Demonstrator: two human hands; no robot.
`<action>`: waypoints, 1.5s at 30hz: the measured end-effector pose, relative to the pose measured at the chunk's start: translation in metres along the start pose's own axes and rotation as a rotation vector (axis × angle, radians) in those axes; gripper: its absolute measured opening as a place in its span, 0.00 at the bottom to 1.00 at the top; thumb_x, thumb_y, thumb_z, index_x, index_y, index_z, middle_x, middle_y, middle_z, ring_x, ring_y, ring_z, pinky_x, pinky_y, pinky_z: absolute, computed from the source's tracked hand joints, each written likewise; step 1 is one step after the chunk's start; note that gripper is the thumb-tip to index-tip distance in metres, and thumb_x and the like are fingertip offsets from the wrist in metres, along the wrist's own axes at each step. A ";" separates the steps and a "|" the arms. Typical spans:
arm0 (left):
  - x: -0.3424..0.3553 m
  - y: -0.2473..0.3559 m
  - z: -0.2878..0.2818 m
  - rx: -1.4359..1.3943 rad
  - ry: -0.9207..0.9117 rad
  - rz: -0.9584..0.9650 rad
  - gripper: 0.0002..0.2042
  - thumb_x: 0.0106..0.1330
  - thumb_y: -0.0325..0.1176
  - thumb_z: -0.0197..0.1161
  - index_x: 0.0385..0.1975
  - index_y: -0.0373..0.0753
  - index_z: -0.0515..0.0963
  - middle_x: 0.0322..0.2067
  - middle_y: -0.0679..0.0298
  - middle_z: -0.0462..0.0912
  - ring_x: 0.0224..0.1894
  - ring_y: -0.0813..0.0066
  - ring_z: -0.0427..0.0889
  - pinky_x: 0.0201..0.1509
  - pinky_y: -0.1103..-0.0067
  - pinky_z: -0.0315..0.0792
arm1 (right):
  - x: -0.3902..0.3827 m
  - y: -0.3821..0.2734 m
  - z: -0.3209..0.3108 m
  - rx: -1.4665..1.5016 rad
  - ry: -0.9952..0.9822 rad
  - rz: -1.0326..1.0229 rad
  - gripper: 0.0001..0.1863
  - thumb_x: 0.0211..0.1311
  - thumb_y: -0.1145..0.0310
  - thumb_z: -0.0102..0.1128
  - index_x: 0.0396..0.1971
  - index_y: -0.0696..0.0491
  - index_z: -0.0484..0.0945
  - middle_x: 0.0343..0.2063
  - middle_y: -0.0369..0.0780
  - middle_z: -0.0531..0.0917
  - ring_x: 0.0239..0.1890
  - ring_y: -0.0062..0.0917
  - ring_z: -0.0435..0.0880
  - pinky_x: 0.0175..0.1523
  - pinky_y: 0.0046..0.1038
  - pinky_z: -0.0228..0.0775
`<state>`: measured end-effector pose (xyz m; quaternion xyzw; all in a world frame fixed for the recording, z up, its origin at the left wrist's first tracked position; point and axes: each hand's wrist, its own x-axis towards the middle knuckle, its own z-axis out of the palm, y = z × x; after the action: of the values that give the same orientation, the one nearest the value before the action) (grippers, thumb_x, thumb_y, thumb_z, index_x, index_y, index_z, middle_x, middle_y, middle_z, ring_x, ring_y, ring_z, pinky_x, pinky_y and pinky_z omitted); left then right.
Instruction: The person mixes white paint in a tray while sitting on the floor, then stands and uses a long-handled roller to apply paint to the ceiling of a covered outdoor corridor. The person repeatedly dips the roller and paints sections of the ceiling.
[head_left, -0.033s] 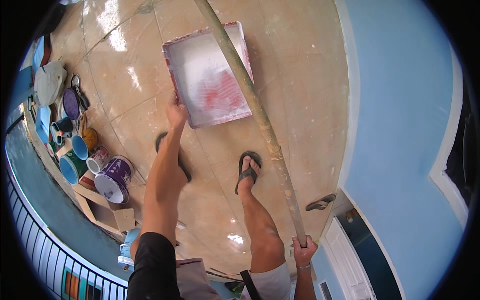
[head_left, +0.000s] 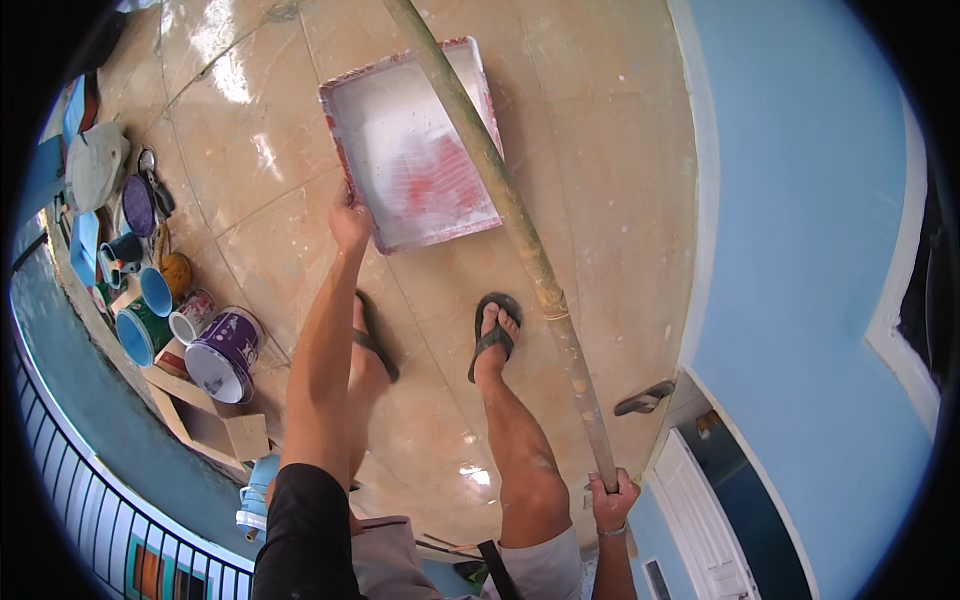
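Observation:
My left hand point(head_left: 350, 222) grips the left rim of a paint tray point(head_left: 372, 120), its fingers closed over the edge. The tray is shallow and rectangular, with red-stained sides, white paint inside and a streaked red and pink patch. My right hand point(head_left: 612, 500) is wrapped round the near end of a long bamboo pole point(head_left: 545, 285). The pole runs up and away, passing over the tray's right side in view. Its far end lies beyond the picture's top edge.
Several paint buckets, among them a purple one point(head_left: 228, 350), stand at the left by a cardboard box point(head_left: 205, 420). A loose sandal point(head_left: 644, 398) lies right of the pole, near the blue wall point(head_left: 800, 220) and a white door point(head_left: 695, 520). My sandalled feet are on the tiled floor point(head_left: 620, 170).
My left foot has shifted right, toward my other foot. Both hands keep their holds on the tray and pole, and the view has shifted slightly.

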<state>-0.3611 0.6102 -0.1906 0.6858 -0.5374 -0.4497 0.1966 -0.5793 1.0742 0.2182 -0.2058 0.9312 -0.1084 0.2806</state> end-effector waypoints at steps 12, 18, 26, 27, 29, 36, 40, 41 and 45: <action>-0.220 -0.101 0.040 0.030 0.054 0.071 0.24 0.61 0.20 0.49 0.58 0.40 0.79 0.40 0.47 0.87 0.41 0.59 0.87 0.45 0.71 0.76 | -0.158 0.185 0.012 0.148 -0.035 0.049 0.18 0.52 0.63 0.76 0.22 0.56 0.74 0.13 0.36 0.66 0.16 0.23 0.61 0.24 0.28 0.58; -0.365 -0.160 0.058 -0.024 0.065 0.027 0.26 0.60 0.18 0.49 0.60 0.41 0.78 0.44 0.49 0.88 0.45 0.58 0.87 0.51 0.71 0.76 | -0.221 0.315 -0.002 0.103 -0.050 0.036 0.16 0.54 0.62 0.75 0.24 0.57 0.76 0.13 0.35 0.67 0.17 0.23 0.62 0.24 0.27 0.57; -0.546 -0.219 0.081 -0.074 -0.003 -0.036 0.22 0.63 0.17 0.50 0.57 0.36 0.79 0.41 0.48 0.88 0.43 0.60 0.88 0.46 0.73 0.76 | -0.360 0.483 -0.026 0.040 -0.004 0.116 0.16 0.52 0.62 0.75 0.25 0.57 0.78 0.14 0.36 0.69 0.17 0.26 0.64 0.25 0.31 0.59; -0.563 -0.229 0.083 -0.078 0.014 0.003 0.22 0.63 0.17 0.50 0.57 0.36 0.79 0.41 0.48 0.88 0.43 0.59 0.88 0.46 0.73 0.76 | -0.378 0.499 -0.026 0.046 0.008 0.129 0.16 0.51 0.62 0.75 0.25 0.57 0.78 0.14 0.36 0.69 0.17 0.26 0.64 0.25 0.31 0.59; -0.603 -0.249 0.091 -0.061 0.047 0.010 0.23 0.64 0.17 0.50 0.58 0.35 0.78 0.41 0.48 0.88 0.43 0.58 0.88 0.46 0.72 0.77 | -0.410 0.528 -0.026 0.026 0.014 0.156 0.16 0.51 0.62 0.75 0.25 0.57 0.78 0.13 0.36 0.69 0.17 0.27 0.65 0.26 0.31 0.59; -0.733 -0.318 0.101 0.151 0.030 -0.099 0.22 0.66 0.23 0.55 0.61 0.37 0.77 0.47 0.43 0.85 0.48 0.47 0.86 0.53 0.66 0.77 | -0.486 0.637 -0.027 -0.008 -0.018 0.131 0.16 0.56 0.64 0.70 0.21 0.58 0.74 0.12 0.33 0.65 0.17 0.20 0.60 0.23 0.29 0.54; -0.798 -0.338 0.094 0.204 -0.054 -0.060 0.26 0.68 0.28 0.57 0.68 0.40 0.69 0.48 0.42 0.84 0.48 0.43 0.85 0.53 0.62 0.77 | -0.528 0.723 -0.040 0.032 -0.016 0.125 0.18 0.57 0.62 0.70 0.20 0.57 0.73 0.12 0.32 0.64 0.18 0.19 0.59 0.23 0.28 0.54; -0.814 -0.336 0.087 0.051 -0.075 -0.109 0.32 0.69 0.31 0.57 0.74 0.41 0.59 0.49 0.42 0.84 0.50 0.43 0.84 0.54 0.62 0.76 | -0.540 0.744 -0.047 0.030 0.002 0.112 0.19 0.57 0.61 0.71 0.19 0.57 0.73 0.12 0.34 0.65 0.17 0.21 0.61 0.23 0.29 0.55; -0.914 -0.309 0.043 0.238 0.036 -0.103 0.38 0.68 0.33 0.59 0.76 0.35 0.49 0.52 0.40 0.81 0.53 0.43 0.82 0.57 0.63 0.75 | -0.600 0.825 -0.099 -0.019 0.002 0.040 0.19 0.57 0.53 0.73 0.24 0.53 0.80 0.15 0.43 0.75 0.17 0.31 0.72 0.26 0.36 0.65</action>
<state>-0.2396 1.5609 -0.0749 0.7389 -0.5473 -0.3801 0.1003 -0.4468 2.0847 0.3244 -0.1896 0.9365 -0.0942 0.2796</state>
